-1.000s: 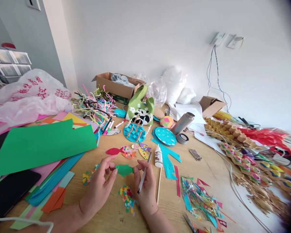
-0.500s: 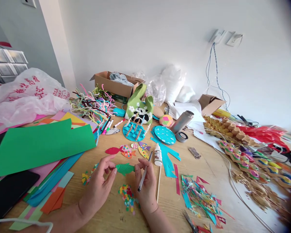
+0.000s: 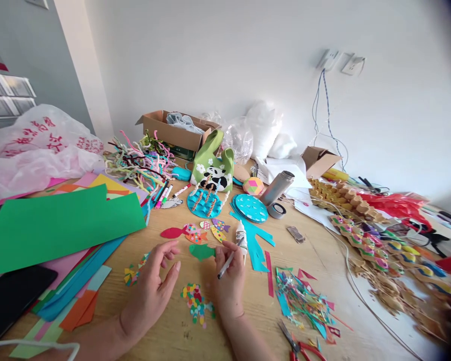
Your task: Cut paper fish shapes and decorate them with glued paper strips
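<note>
right grip: closed round a thin grey pen (image 3: pixel 226 262), held low in the fingers with the dark tip slanting down and left; seemingly tucked that way to leave the fingertips free.
right hand (image 3: pixel 230 278): resting on the table (image 3: pixel 315 265), thumb and first finger touching the right edge of the green paper fish (image 3: pixel 202 251), seemingly to keep it flat and still.
green paper fish: flat on the wood, just left of the right fingertips, between the two hands but nearer the right one.
left grip: open, holding nothing, fingers spread and bent a little.
left hand (image 3: pixel 150 288): just left of the fish, not touching it as far as visible.
paper dots (image 3: pixel 196 302): small heap of many colours, just below the fish, between the two wrists, close enough to pick from.
glue bottle (image 3: pixel 241 235): upright, just beyond the right fingers, within easy reach.
spotted fish (image 3: pixel 195 234): small group beyond the green one, with a plain red fish (image 3: pixel 172 232) beside them, all kept apart from it.
scissors (image 3: pixel 298 346): red handles, well to the right of the right wrist.
</note>
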`<action>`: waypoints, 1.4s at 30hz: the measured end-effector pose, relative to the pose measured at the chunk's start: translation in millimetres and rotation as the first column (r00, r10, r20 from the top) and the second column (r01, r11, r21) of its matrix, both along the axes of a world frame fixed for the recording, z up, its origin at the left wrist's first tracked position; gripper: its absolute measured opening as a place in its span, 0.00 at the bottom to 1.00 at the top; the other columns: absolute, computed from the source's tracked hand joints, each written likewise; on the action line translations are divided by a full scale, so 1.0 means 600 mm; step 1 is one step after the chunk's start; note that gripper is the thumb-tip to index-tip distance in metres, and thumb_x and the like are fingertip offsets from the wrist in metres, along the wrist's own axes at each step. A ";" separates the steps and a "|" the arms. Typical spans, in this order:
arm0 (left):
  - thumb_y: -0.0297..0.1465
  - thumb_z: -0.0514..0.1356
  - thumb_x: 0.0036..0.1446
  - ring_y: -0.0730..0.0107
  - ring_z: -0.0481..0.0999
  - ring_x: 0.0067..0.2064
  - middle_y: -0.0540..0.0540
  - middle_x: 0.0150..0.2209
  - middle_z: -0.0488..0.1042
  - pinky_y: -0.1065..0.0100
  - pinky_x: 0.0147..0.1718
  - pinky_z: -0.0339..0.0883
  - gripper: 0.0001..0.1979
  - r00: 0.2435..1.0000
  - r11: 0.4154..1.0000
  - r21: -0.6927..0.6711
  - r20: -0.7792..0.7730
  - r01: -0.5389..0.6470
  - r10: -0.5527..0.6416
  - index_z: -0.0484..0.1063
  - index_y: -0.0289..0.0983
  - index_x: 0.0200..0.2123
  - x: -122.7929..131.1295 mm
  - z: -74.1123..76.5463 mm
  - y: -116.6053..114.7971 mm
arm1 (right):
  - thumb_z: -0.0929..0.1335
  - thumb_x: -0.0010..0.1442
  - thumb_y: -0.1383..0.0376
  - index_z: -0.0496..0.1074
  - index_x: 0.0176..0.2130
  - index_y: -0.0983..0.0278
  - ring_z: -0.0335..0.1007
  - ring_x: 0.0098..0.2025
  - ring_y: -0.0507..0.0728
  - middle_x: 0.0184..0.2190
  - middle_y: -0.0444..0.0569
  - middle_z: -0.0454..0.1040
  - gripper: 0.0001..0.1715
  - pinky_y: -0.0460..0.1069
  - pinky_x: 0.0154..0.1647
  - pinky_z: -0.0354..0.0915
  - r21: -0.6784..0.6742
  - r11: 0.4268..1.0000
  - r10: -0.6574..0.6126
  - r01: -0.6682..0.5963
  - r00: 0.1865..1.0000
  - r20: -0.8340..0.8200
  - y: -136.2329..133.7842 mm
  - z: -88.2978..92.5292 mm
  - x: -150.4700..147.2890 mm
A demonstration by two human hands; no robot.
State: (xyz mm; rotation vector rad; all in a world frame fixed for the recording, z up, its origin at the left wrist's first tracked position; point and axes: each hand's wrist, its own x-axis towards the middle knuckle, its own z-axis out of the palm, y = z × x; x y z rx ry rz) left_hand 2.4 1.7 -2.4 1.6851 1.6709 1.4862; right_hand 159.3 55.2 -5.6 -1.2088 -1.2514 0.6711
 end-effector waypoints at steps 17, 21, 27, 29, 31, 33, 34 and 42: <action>0.26 0.53 0.62 0.70 0.73 0.40 0.48 0.38 0.72 0.68 0.41 0.68 0.15 0.970 0.984 0.022 -0.170 0.178 -0.172 0.62 0.42 0.51 0.005 0.004 -0.011 | 0.63 0.62 0.66 0.67 0.47 0.62 0.69 0.49 0.60 0.45 0.54 0.72 0.12 0.58 0.49 0.64 -0.021 0.998 0.055 -0.052 0.982 0.179 0.002 -0.001 0.007; 0.24 0.52 0.62 0.71 0.74 0.38 0.49 0.36 0.72 0.70 0.40 0.69 0.14 0.959 0.976 0.054 -0.203 0.212 -0.198 0.63 0.42 0.50 0.007 0.007 -0.015 | 0.60 0.57 0.75 0.70 0.40 0.61 0.67 0.45 0.60 0.38 0.51 0.72 0.15 0.56 0.46 0.63 0.067 0.985 0.114 -0.158 0.895 0.431 -0.010 0.006 0.007; 0.24 0.53 0.61 0.71 0.75 0.39 0.49 0.36 0.74 0.71 0.40 0.69 0.13 0.932 0.961 0.061 -0.269 0.270 -0.245 0.66 0.41 0.48 0.009 0.006 -0.020 | 0.62 0.53 0.78 0.71 0.40 0.62 0.67 0.46 0.62 0.39 0.51 0.74 0.18 0.58 0.49 0.59 -0.003 0.970 0.202 -0.242 0.802 0.563 -0.006 -0.003 0.002; 0.25 0.53 0.61 0.70 0.75 0.39 0.49 0.36 0.74 0.71 0.40 0.69 0.12 0.929 0.960 0.082 -0.285 0.268 -0.235 0.67 0.41 0.47 0.009 0.008 -0.019 | 0.62 0.53 0.78 0.71 0.44 0.62 0.64 0.51 0.62 0.43 0.52 0.74 0.21 0.59 0.53 0.57 0.001 0.962 0.221 -0.272 0.787 0.575 -0.005 -0.005 0.001; 0.26 0.54 0.61 0.70 0.75 0.38 0.48 0.36 0.75 0.71 0.39 0.70 0.11 0.928 0.958 0.111 -0.299 0.266 -0.223 0.68 0.41 0.46 0.009 0.012 -0.017 | 0.62 0.54 0.79 0.70 0.48 0.61 0.62 0.55 0.61 0.46 0.53 0.72 0.25 0.60 0.56 0.55 0.022 0.960 0.218 -0.279 0.795 0.566 -0.006 -0.005 0.000; 0.26 0.54 0.61 0.70 0.76 0.38 0.48 0.36 0.75 0.72 0.38 0.70 0.11 0.925 0.951 0.136 -0.303 0.279 -0.228 0.68 0.40 0.47 0.008 0.015 -0.016 | 0.61 0.56 0.78 0.70 0.50 0.61 0.61 0.55 0.61 0.47 0.53 0.71 0.25 0.59 0.56 0.57 0.058 0.964 0.195 -0.261 0.834 0.517 -0.009 0.000 0.000; 0.26 0.54 0.61 0.70 0.76 0.38 0.47 0.37 0.75 0.72 0.38 0.70 0.11 0.923 0.947 0.149 -0.309 0.283 -0.228 0.68 0.40 0.47 0.008 0.015 -0.015 | 0.61 0.58 0.77 0.71 0.49 0.60 0.61 0.55 0.60 0.46 0.53 0.71 0.23 0.59 0.55 0.58 0.082 0.966 0.179 -0.245 0.863 0.472 -0.011 0.003 -0.001; 0.26 0.54 0.61 0.68 0.75 0.39 0.48 0.36 0.74 0.70 0.39 0.69 0.12 0.907 0.929 0.166 -0.329 0.331 -0.264 0.67 0.40 0.48 0.004 0.007 -0.016 | 0.59 0.67 0.67 0.72 0.41 0.60 0.69 0.41 0.56 0.37 0.48 0.74 0.13 0.54 0.46 0.64 0.173 0.979 0.089 -0.106 0.991 0.102 -0.025 0.036 -0.002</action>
